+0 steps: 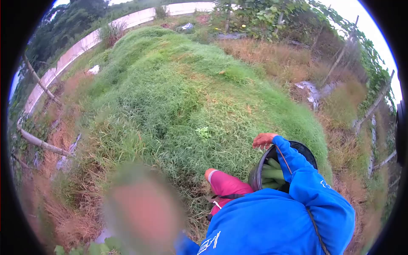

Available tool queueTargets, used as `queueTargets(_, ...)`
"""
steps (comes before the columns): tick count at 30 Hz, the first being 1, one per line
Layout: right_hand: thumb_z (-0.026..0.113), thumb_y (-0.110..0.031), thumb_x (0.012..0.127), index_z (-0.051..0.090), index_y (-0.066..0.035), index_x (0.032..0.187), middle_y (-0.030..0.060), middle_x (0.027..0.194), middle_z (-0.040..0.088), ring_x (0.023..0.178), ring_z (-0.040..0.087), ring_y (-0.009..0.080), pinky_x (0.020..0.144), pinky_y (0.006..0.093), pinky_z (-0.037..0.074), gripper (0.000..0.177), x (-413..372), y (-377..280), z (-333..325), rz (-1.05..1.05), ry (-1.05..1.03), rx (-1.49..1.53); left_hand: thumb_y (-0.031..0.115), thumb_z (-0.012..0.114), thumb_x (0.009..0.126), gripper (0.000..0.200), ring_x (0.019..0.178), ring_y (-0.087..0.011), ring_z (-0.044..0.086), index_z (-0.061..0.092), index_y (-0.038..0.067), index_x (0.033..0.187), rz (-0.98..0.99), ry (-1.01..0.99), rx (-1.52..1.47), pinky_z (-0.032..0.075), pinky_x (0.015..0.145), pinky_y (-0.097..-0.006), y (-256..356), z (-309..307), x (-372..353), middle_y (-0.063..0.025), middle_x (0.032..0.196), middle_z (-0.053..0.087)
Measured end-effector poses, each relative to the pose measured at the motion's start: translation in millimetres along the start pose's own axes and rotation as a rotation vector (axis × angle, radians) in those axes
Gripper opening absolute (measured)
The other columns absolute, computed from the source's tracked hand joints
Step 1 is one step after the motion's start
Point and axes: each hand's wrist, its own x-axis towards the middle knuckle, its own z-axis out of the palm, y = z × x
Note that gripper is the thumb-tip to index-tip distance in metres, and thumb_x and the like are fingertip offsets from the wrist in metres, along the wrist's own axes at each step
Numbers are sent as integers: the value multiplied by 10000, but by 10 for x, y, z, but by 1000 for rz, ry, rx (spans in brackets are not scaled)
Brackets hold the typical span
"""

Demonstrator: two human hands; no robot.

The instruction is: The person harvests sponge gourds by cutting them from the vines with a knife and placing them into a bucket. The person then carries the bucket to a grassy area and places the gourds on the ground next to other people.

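Note:
A dark bucket (256, 174) hangs at my right side, its thin handle (283, 159) looped over my blue-sleeved right forearm. Several long, smooth green gourds (272, 173) lie inside it, partly hidden by the arm. My right hand (264, 140) extends past the bucket's far rim, fingers loosely apart and with nothing in them. At the lower left, a large blurred patch covers my left hand (144, 208), close to the camera at the end of the blue sleeve. Its fingers are smeared, and I cannot tell whether it holds anything.
Thick green grass (170, 97) covers the mound ahead. Wooden poles (44, 144) lean at the left, and leafy vines (267, 17) climb supports at the right. Torn plastic sheeting (313, 93) lies in dry grass. A pale low wall (89, 40) runs behind.

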Motion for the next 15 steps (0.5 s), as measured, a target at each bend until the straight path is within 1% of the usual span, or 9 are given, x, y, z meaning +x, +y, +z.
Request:
queueTargets(2,584,-403,861,660,-206,1156,8,1020,667,883,633,161,638,323,538,364,312,-34,-142,-92,-71,45,269,581,902,248,586,-326,583,608,22,896,366,600,921,446,524,-431,-123,-643,-70,-141,681,612)
queueTargets(3,591,-395,852,664,-189,1147,10,1031,657,874,627,151,637,306,536,368,317,-387,-132,45,-2,15,269,574,902,261,669,-394,604,635,29,985,328,889,764,471,582,-457,358,-812,-387,-202,770,642)
queueTargets(6,582,-421,898,656,-112,1116,-24,1034,649,827,602,95,627,245,516,386,607,-700,-256,-89,-112,9,269,553,931,320,857,-385,621,605,8,1110,37,1455,1025,498,728,-455,618,-1974,-899,-219,987,649)
queueTargets(7,586,-390,896,656,-110,1113,-17,1027,651,837,608,106,630,251,521,361,820,-714,-246,44,-26,31,238,557,930,305,895,-374,610,603,-13,1099,117,1496,1131,497,767,-437,410,-2430,-988,-220,1003,636)
queueTargets(9,588,-328,886,648,-107,1123,-6,1062,647,866,611,124,666,291,531,329,922,-1071,-263,50,-190,82,186,589,910,280,909,-375,581,600,-34,1084,171,1511,1154,485,789,-442,377,-2806,-894,-224,996,616)
queueTargets(10,592,-304,877,643,-98,1128,8,1075,648,894,618,148,717,325,532,329,1020,-977,-275,72,-123,184,189,592,904,288,917,-385,569,599,-36,1083,156,1390,1228,476,798,-453,172,-3084,-891,-225,986,613)
queueTargets(11,645,-465,796,599,-90,1184,59,1107,648,932,631,210,690,365,522,542,1375,-732,-479,46,-295,122,190,596,898,285,922,-390,563,599,-23,1087,16,1334,1216,465,798,-457,277,-3051,-730,-223,998,614)
queueTargets(12,646,-473,783,595,-83,1189,74,1098,645,921,640,233,684,367,523,566,1313,-997,-531,12,-352,156,239,578,915,287,865,-403,577,596,22,1103,138,1302,1218,481,703,-457,216,-3094,-636,-232,939,595)
queueTargets(15,624,-445,800,592,-76,1189,69,1081,648,878,646,235,674,365,523,537,1340,-1205,-733,59,-256,134,287,548,925,273,795,-411,590,586,28,1003,-77,1405,1024,463,668,-476,83,-3159,-373,-223,900,613)
